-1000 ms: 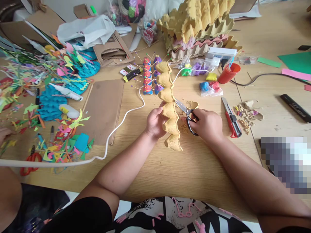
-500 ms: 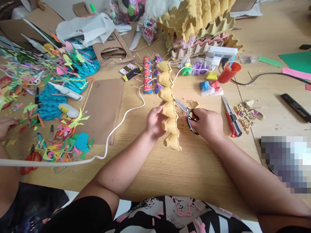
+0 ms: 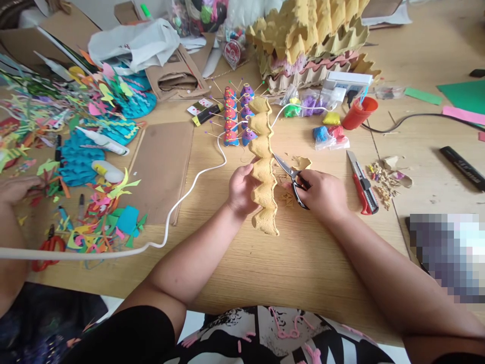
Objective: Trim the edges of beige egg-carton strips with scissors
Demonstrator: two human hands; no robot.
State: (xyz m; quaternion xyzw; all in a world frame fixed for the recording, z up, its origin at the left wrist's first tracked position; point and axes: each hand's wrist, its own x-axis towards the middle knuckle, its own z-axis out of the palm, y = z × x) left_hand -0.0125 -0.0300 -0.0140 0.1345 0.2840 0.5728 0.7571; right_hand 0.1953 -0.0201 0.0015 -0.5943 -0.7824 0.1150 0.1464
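Observation:
A long strip of yellow egg carton point(image 3: 264, 169) with several humps stands out from my left hand point(image 3: 242, 189), which grips it at the middle from the left side. My right hand point(image 3: 325, 194) is closed round the black handles of a pair of scissors point(image 3: 290, 169). The scissor blades point up and left, with their tip at the strip's right edge. Small yellow scraps point(image 3: 304, 163) lie on the table beside the scissors. Behind the strip stand a red-and-blue painted row point(image 3: 231, 116) and a purple row point(image 3: 247, 106), both stuck with pins.
A white cable point(image 3: 197, 177) crosses the table at left. A red-handled cutter point(image 3: 362, 184) and a red cup point(image 3: 359, 112) are at right. Egg trays point(image 3: 314, 35) are stacked behind. Another person's hand point(image 3: 22, 188) touches paper scraps at far left.
The lower end of the strip has swung slightly left. At far left the other person's hand has moved right, into the paper scraps. My hands keep their holds.

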